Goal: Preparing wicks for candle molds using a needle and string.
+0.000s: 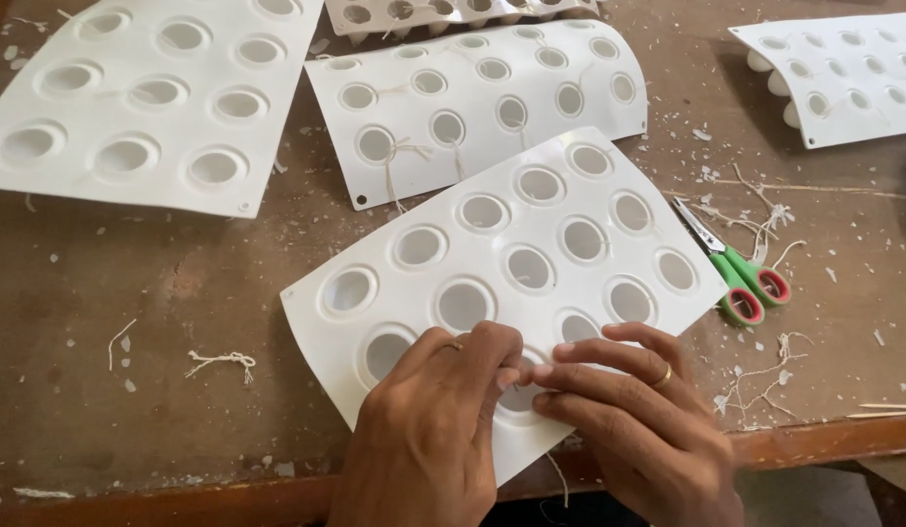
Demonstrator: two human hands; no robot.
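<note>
My left hand [428, 429] and right hand [633, 415] met fingertip to fingertip at six o'clock, pinching a thin wick [558, 475] over the nearest cavity of the white mould [531, 220]. The wick's tail trailed toward me, under the right hand. The mould's long axis ran eight to two o'clock across the worktop [131, 312]. Scissors [741, 273] lay at three o'clock; more moulds [453, 98] beyond.

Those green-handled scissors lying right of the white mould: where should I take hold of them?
Take the green-handled scissors by the two finger loops, coming from the near right. The loops point toward the wooden table's front edge, the shut blades point away up-left, close to the white silicone mould.
</note>
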